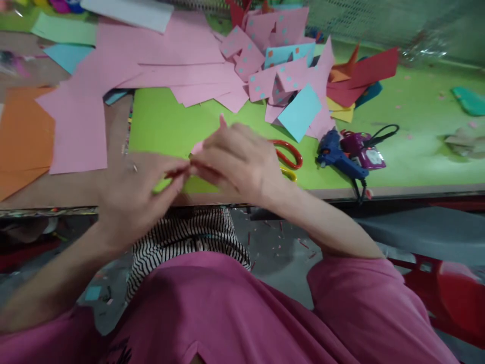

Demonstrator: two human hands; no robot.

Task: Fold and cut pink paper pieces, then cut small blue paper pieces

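Note:
Near the table's front edge, my left hand [131,194] and my right hand [240,159] meet at the fingertips, both blurred by motion. The fingers of each are pressed together around something small and dark between them, too blurred to name. A bit of pink paper [197,147] shows beside my right fingers. Scissors with red and yellow handles [290,154] lie just right of my right hand, their blades hidden. Farther right are a blue glue gun [339,154] and a purple box [364,150] with a black cord.
Large pink sheets [162,48] spread across the back left, with orange paper [26,136] at the far left. Folded pink dotted pieces [278,78] and a light blue card [300,112] stand or lie behind the scissors. Red paper [364,76] is at right. A grey seat [428,230] stands below the table.

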